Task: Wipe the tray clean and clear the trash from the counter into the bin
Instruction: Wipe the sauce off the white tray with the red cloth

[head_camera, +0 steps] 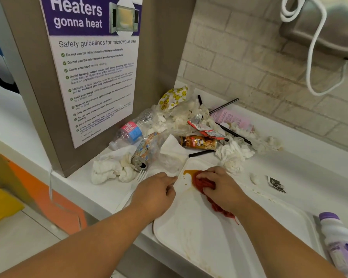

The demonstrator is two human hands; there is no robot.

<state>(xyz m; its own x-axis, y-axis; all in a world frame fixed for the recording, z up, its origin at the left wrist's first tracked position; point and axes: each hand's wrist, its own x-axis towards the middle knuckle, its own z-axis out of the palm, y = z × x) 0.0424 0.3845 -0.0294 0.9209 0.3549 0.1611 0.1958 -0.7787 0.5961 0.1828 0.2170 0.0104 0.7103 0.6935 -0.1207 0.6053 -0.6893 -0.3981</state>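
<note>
While the left hand (pixel 155 192) grips the tray (pixel 199 237) by its rim, the right hand (pixel 221 187) clutches a cloth (pixel 199 179) pressed onto the far-corner stain (pixel 187 172); wiping seems unfinished, and trash (pixel 189 125) lies on the counter (pixel 309 157).

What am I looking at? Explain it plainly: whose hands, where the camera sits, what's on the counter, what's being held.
No machine here: these are a person's two bare hands, filmed by one camera worn on the head and looking down. The left hand holds the tray by its edge. The right hand grips a red cloth and presses it on the tray beside a brown stain. Behind, on the counter, lies trash: a plastic bottle, a crushed can, a small brown can, crumpled napkins, black straws and a plastic fork. A purple-capped bottle sits at the right.
</note>
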